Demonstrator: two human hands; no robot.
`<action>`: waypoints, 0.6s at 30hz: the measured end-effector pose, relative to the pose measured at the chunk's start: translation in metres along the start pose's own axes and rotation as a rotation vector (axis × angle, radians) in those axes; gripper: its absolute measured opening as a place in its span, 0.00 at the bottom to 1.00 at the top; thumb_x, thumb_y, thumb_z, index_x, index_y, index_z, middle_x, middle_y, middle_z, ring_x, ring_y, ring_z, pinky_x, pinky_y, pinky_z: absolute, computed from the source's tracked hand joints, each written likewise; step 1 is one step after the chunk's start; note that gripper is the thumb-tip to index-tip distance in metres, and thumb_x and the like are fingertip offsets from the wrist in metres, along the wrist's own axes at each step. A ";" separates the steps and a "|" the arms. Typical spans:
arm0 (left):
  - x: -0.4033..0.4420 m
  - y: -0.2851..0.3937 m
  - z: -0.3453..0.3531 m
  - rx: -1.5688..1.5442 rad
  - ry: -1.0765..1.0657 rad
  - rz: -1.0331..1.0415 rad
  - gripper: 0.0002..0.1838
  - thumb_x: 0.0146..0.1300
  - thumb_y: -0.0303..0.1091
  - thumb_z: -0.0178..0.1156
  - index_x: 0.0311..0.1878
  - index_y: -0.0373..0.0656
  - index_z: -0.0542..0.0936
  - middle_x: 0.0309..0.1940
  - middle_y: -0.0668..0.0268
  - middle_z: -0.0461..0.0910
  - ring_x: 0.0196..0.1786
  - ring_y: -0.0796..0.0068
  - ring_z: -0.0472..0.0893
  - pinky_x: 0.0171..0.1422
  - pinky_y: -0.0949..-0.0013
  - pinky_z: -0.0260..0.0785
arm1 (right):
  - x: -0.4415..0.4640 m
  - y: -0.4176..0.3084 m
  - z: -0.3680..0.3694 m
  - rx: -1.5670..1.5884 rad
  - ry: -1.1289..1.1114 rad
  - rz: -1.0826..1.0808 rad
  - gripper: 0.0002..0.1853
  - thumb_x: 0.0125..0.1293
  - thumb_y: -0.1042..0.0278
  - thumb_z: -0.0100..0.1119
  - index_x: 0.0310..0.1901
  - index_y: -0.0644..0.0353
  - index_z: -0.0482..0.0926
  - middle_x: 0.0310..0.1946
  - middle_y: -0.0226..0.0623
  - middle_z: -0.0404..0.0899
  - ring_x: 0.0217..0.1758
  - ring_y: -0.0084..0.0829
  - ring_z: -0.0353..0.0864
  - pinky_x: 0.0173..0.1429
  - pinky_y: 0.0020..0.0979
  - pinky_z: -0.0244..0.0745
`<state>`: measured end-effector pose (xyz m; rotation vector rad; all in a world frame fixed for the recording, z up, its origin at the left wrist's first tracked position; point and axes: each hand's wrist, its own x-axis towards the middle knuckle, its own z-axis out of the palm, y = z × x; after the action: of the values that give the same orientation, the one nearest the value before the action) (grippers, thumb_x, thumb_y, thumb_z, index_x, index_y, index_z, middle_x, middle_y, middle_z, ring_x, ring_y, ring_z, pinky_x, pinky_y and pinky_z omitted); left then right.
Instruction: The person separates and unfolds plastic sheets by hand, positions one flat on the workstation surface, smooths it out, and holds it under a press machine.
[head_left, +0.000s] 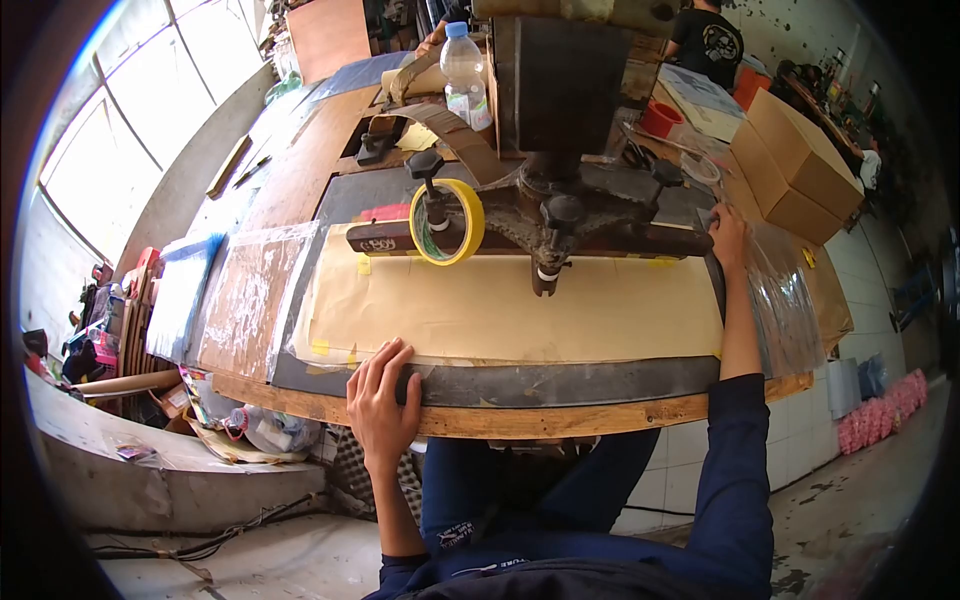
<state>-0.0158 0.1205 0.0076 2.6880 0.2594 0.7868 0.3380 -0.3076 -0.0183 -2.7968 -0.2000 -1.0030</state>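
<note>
My left hand [383, 405] rests at the front edge of the dark work mat [560, 386], its fingers stretched onto the near left edge of a cream paper sheet [520, 310]. Beyond the sheet's right edge, my right hand [729, 238] reaches to the right end of the dark metal bar [610, 241]; whether it grips anything there is hard to make out. The bar lies across the back of the sheet, below a black press head [550, 190] with several knobs. A yellow tape roll [472, 222] hangs on the left knob post.
Plastic sheets lie left [255, 290] and right [785, 300] of the mat. A water bottle [462, 75] stands behind the press. Cardboard boxes [795, 165] sit at the right, near a red tape roll [660, 119]. A person in black [706, 40] is at the back.
</note>
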 end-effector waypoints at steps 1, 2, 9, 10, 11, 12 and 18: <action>0.000 0.000 0.000 0.001 0.000 -0.001 0.15 0.57 0.34 0.54 0.48 0.46 0.76 0.50 0.65 0.75 0.56 0.64 0.72 0.60 0.62 0.59 | 0.000 0.002 0.001 0.048 0.019 -0.064 0.08 0.47 0.75 0.53 0.32 0.56 0.75 0.31 0.40 0.76 0.36 0.46 0.76 0.42 0.42 0.69; 0.000 0.000 0.000 0.002 0.001 0.000 0.15 0.57 0.34 0.54 0.48 0.46 0.76 0.50 0.65 0.75 0.56 0.64 0.72 0.60 0.62 0.59 | 0.001 0.003 0.002 0.049 0.020 -0.063 0.08 0.47 0.75 0.53 0.32 0.56 0.75 0.31 0.40 0.76 0.36 0.46 0.76 0.42 0.42 0.69; 0.000 0.000 0.001 0.001 0.006 0.003 0.15 0.56 0.33 0.54 0.47 0.46 0.77 0.50 0.65 0.76 0.56 0.65 0.72 0.60 0.62 0.59 | 0.002 0.008 -0.010 0.056 -0.010 -0.148 0.07 0.44 0.78 0.51 0.27 0.58 0.75 0.29 0.40 0.75 0.36 0.44 0.75 0.40 0.38 0.69; 0.000 0.000 0.000 0.003 0.009 0.004 0.15 0.56 0.33 0.55 0.47 0.46 0.77 0.50 0.65 0.76 0.56 0.65 0.72 0.60 0.62 0.59 | 0.004 0.012 -0.015 0.111 -0.096 -0.110 0.07 0.43 0.79 0.51 0.26 0.58 0.76 0.29 0.40 0.76 0.36 0.43 0.76 0.40 0.37 0.69; 0.000 0.000 0.000 0.002 0.012 0.011 0.15 0.56 0.33 0.55 0.47 0.46 0.77 0.50 0.65 0.76 0.56 0.65 0.72 0.60 0.62 0.59 | 0.006 0.017 -0.021 0.111 -0.090 -0.106 0.07 0.43 0.79 0.51 0.26 0.58 0.76 0.29 0.40 0.76 0.36 0.43 0.76 0.40 0.37 0.69; 0.000 0.000 0.001 0.005 0.015 0.008 0.14 0.56 0.33 0.55 0.47 0.46 0.77 0.50 0.66 0.76 0.56 0.65 0.72 0.60 0.63 0.59 | 0.006 0.025 -0.030 0.151 -0.160 -0.078 0.07 0.43 0.80 0.51 0.25 0.60 0.77 0.28 0.42 0.77 0.35 0.44 0.76 0.39 0.36 0.69; -0.002 -0.004 0.001 0.006 0.011 0.028 0.15 0.56 0.34 0.56 0.47 0.46 0.76 0.50 0.66 0.75 0.56 0.66 0.72 0.60 0.63 0.59 | -0.022 0.064 -0.123 0.078 -0.003 -0.031 0.07 0.46 0.78 0.54 0.27 0.61 0.80 0.33 0.41 0.81 0.38 0.39 0.80 0.42 0.31 0.72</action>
<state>-0.0172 0.1236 0.0041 2.6987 0.2279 0.8102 0.2570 -0.3962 0.0543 -2.7330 -0.2777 -0.9755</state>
